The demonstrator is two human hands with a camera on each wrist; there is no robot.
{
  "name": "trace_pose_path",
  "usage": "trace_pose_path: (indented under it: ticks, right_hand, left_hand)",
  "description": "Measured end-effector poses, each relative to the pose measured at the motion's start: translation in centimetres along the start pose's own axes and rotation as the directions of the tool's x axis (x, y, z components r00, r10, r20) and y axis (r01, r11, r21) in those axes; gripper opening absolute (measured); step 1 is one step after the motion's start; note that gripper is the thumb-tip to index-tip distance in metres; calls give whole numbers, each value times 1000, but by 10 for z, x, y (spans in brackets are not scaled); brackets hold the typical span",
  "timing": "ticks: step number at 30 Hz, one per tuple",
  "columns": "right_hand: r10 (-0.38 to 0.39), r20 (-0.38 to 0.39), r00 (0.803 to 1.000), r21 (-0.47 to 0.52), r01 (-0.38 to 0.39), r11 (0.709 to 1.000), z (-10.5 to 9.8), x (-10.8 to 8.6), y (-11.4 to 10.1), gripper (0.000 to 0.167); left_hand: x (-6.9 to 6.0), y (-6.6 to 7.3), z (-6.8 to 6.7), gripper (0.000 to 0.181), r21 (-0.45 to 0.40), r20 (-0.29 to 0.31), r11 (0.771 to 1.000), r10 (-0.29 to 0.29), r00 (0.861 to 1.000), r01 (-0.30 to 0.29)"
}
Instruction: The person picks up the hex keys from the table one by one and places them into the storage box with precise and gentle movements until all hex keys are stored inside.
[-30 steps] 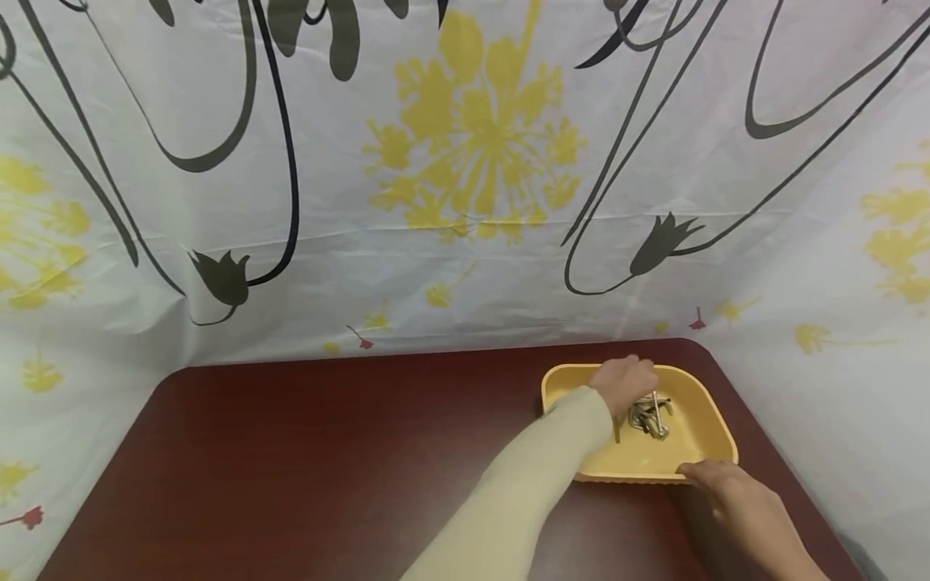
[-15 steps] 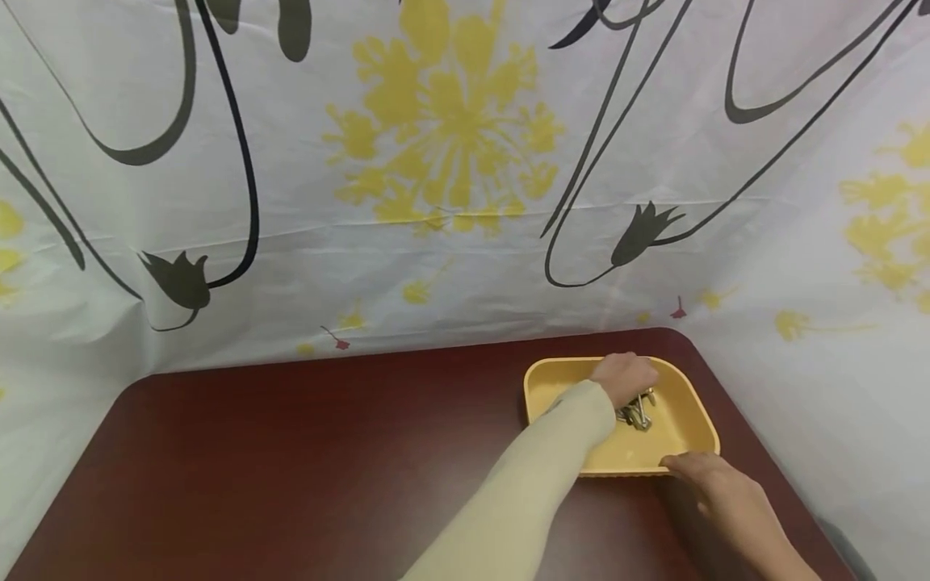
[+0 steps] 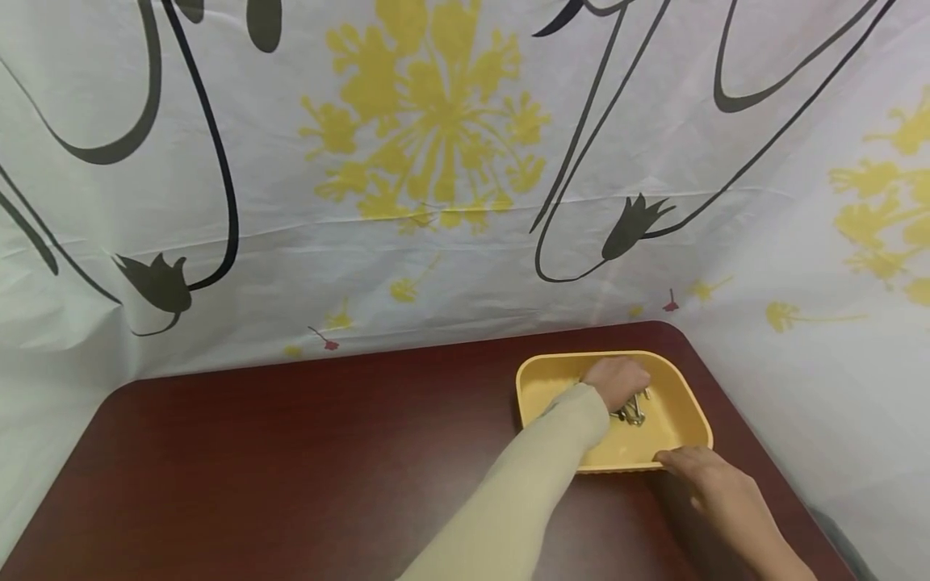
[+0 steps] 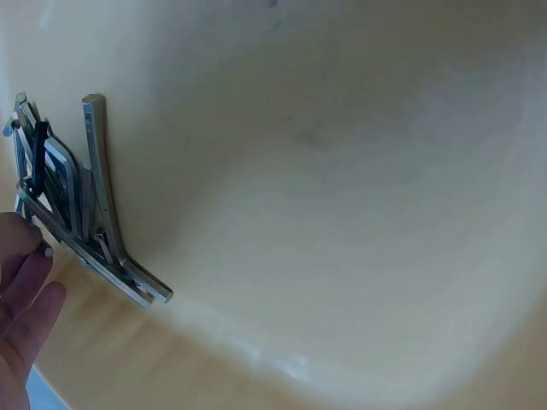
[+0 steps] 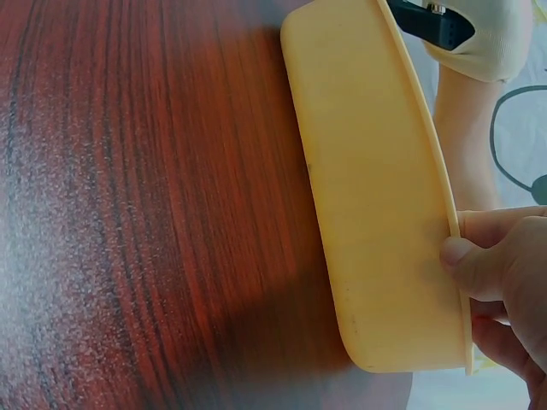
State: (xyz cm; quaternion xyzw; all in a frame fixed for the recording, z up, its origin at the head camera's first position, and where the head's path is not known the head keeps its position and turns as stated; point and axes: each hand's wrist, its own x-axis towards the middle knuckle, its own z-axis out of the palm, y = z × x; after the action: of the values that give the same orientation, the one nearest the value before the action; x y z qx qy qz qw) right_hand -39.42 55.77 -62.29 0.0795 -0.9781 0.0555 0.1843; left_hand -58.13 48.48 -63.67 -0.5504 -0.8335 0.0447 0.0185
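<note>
The yellow plastic tray (image 3: 683, 436) lies near the table's far right corner. A small pile of metal hex keys (image 3: 634, 413), one of them black, sits inside; in the left wrist view the L-shaped hex keys (image 4: 98, 171) lie crossed against each other. My left hand (image 3: 616, 379) reaches into the tray over the pile. Its fingers (image 4: 34, 286) pinch a hex key, of which only a short end shows. My right hand (image 3: 715, 484) grips the tray's near rim, with the thumb (image 5: 459, 250) on the outer wall and fingers behind the rim.
A dark red-brown wood-grain table (image 3: 291, 460) extends left and in front of the tray. White patterned cloth (image 3: 436, 266) hangs close behind the table and along its right side. My left sleeve (image 3: 501, 492) crosses over the tray's near left part.
My left hand has shifted slightly right within the tray and covers more of the pile. The right hand keeps its grip on the rim. The head view has turned a little right.
</note>
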Motion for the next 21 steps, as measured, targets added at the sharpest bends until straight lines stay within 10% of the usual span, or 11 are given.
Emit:
trace_pose_path:
  ticks: [21]
  right_hand:
    - [-10, -10, 1000, 2, 10, 1000, 0, 0, -1, 48]
  left_hand:
    - [-5, -7, -18, 19, -58, 52, 995, -79, 995, 82]
